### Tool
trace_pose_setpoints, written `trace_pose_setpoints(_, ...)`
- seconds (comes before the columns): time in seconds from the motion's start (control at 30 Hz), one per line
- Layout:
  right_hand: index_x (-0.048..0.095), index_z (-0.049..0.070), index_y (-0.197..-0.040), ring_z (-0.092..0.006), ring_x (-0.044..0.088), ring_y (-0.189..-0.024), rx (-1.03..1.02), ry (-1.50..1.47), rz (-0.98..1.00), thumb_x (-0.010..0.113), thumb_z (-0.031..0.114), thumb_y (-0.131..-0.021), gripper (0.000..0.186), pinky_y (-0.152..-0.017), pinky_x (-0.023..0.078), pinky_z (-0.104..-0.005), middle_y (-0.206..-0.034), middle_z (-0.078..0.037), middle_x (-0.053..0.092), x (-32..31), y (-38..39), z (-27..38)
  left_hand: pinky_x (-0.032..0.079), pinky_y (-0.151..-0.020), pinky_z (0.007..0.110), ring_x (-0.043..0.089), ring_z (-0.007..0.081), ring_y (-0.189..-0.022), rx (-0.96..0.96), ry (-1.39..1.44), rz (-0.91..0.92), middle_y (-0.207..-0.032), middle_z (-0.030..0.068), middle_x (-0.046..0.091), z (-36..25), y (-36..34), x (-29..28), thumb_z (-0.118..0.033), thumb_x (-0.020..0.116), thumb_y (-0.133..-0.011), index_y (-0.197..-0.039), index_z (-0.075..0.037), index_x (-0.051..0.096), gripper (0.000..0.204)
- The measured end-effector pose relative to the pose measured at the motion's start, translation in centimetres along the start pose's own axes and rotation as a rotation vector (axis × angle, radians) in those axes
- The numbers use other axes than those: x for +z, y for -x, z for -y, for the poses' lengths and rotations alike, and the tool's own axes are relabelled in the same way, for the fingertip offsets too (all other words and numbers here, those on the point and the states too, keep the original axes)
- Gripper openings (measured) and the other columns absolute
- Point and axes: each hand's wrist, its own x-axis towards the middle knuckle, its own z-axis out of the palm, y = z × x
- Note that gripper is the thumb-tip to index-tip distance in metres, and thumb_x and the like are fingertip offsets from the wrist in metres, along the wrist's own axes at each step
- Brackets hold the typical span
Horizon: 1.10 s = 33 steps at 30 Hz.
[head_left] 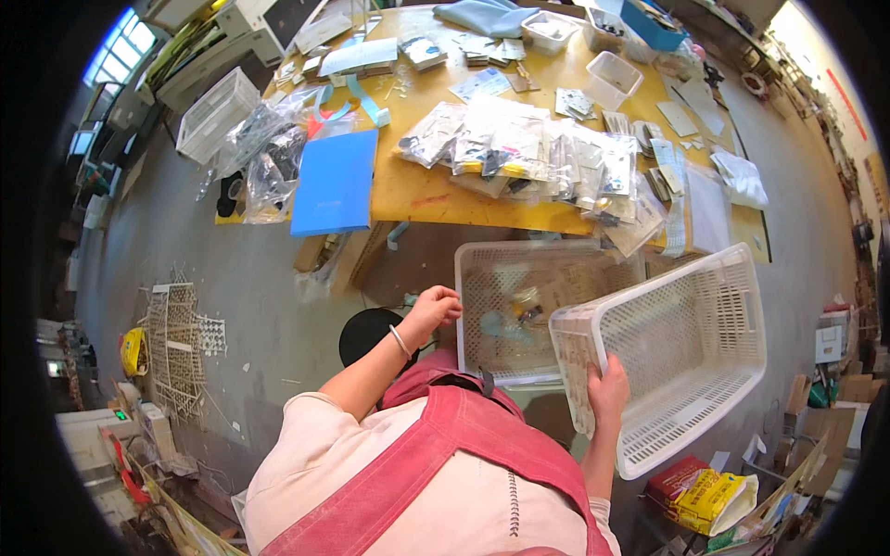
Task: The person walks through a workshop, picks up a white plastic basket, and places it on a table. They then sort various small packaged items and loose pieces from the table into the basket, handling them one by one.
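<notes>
The right hand (607, 389) has its fingers clamped over the wall of a white basket (681, 371), held tilted at the person's right, its open top toward the body and its pierced walls and floor in view. Just left of it, partly covered by it, another basket (487, 273) sits below the table (417, 199) edge; inside lie a pale blue piece (505, 326) and a small packet (527, 304) with some yellow on it. The left hand (436, 310) is beside that second basket's left rim, its fingers curled in; I cannot tell whether they pinch anything or touch the rim. On the table, clear bags (510, 139) holding flat pieces lie heaped, with a clear tub (615, 79) behind them and a blue bin (649, 32) of mixed items at the far right. A white crate (218, 116) stands left of the table.
</notes>
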Motion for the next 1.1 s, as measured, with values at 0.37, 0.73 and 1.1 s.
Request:
trace_pose_setpoints(0.37,0.057,-0.001,-0.128,-0.0431,0.062,-0.102,0.099,0.007,0.012,0.072,0.022,-0.084,0.052,-0.088,0.049,-0.0486,-0.112,-0.025,0.065,1.0,-1.1,1.9,0.05,-0.086,0.038,0.061,0.0305,-0.096,0.602,-0.583,-0.375,-0.103,0.0166,0.061,-12.7,-15.1,-8.2,-0.012,0.062,-0.086,-0.11,0.003,0.058,0.029)
trace_pose_setpoints(0.73,0.024,-0.002,-0.154,-0.0463,0.042,-0.134,0.418,0.11,-0.273,0.074,0.021,-0.084,0.089,-0.111,0.035,-0.0492,-0.149,-0.031,0.039,3.6,-8.1,11.2,0.016,-0.116,0.064,0.017,0.0339,-0.152,0.365,-1.558,-0.301,-0.165,0.0141,0.016,-19.7,-29.8,-12.3,-0.029,0.078,-0.075,-0.158,-0.017,0.02,0.102)
trace_pose_setpoints(1.1,0.028,0.002,-0.154,-0.0448,0.038,-0.137,0.415,0.405,-0.485,0.07,0.029,-0.086,0.084,-0.112,0.031,-0.0527,-0.153,-0.025,0.037,5.1,-12.9,14.9,0.04,-0.108,0.046,0.046,0.0405,-0.134,0.877,-1.261,-0.307,-0.145,0.021,0.048,-20.2,-30.8,-17.7,0.002,0.055,-0.083,-0.149,-0.011,0.042,0.068)
